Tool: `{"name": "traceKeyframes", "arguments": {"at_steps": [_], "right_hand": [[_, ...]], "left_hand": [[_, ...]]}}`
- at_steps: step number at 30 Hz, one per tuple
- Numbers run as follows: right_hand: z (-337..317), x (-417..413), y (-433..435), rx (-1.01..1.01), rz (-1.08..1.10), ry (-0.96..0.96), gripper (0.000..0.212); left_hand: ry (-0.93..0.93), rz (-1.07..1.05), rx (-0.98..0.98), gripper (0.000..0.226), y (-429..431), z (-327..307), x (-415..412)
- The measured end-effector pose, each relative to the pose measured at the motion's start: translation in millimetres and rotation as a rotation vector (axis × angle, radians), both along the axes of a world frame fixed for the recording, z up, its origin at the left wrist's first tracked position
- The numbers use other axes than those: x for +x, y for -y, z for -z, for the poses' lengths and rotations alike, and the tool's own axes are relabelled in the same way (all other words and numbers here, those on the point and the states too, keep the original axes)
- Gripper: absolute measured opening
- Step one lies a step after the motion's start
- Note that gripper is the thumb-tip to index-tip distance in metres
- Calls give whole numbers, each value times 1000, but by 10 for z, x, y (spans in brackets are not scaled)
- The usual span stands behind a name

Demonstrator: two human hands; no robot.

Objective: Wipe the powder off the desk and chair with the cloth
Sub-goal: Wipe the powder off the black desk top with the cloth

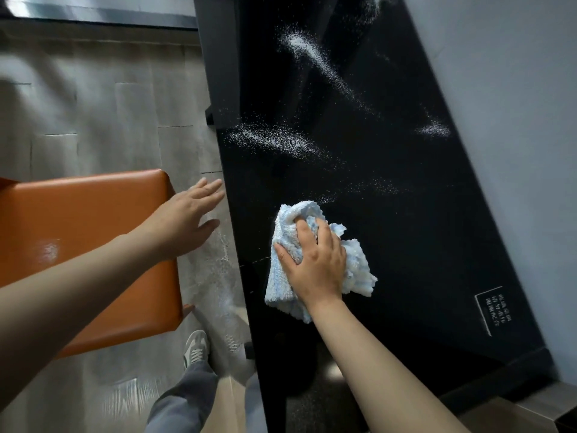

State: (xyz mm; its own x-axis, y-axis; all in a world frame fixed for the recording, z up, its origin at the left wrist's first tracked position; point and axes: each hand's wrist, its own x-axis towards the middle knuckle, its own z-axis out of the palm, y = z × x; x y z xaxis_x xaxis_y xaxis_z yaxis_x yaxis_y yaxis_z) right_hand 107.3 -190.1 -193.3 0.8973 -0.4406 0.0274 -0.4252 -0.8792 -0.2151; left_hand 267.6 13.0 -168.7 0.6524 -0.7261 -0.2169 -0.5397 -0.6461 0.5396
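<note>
A black desk runs up the middle and right of the view. White powder lies on it in streaks near the left edge, with more powder farther back and to the right. My right hand presses a crumpled light-blue cloth flat on the desk, below the powder. My left hand hovers with fingers spread over the gap between the desk edge and an orange chair. A faint whitish smear shows on the chair seat.
Grey floor fills the left side, with whitish powder on it beside the desk edge. My legs and a grey shoe are at the bottom. A white printed label sits on the desk near the right. A pale wall borders the desk's right side.
</note>
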Motion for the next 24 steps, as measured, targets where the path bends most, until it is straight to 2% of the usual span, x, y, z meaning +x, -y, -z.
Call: {"name": "traceKeyframes", "arguments": {"at_steps": [8, 16, 24], "right_hand": [[-29, 74, -417, 14, -13, 8, 55], [-79, 134, -780, 40, -73, -23, 54], [-203, 161, -992, 219, -104, -3, 61]], "left_hand": [[-108, -87, 79, 60, -444, 118, -91], [-108, -117, 98, 59, -645, 84, -50], [-94, -134, 120, 61, -879, -61, 22]]}}
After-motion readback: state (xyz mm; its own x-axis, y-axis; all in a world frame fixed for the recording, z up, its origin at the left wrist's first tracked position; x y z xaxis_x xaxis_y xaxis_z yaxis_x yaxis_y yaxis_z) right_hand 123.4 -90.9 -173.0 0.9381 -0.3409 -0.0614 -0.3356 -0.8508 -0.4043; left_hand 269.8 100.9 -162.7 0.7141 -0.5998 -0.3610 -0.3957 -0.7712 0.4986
